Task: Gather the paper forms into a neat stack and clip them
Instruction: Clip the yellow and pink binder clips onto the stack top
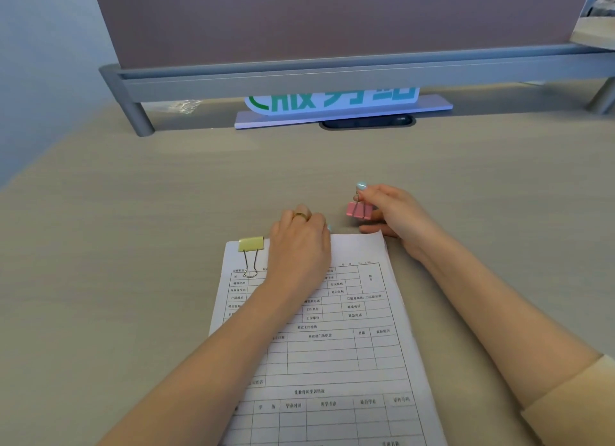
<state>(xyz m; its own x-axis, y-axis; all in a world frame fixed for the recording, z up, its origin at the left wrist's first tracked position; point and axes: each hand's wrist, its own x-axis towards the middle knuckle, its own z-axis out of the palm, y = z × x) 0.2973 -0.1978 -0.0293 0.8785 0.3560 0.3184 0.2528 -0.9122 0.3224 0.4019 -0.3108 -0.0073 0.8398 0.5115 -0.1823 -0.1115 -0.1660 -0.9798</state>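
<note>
The stack of paper forms point(332, 355) lies nearest on the desk point(133, 212), its sheets squared together. A yellow binder clip point(251, 244) already grips its top left corner, wire handle folded flat onto the page. The left hand point(299, 249) rests palm down on the top edge, fingers curled over it and pressing the sheets, grasping nothing. Just beyond the top right corner, the right hand point(396, 219) pinches the wire handles of a pink binder clip point(358, 210) between thumb and forefinger, holding it clear of the paper.
</note>
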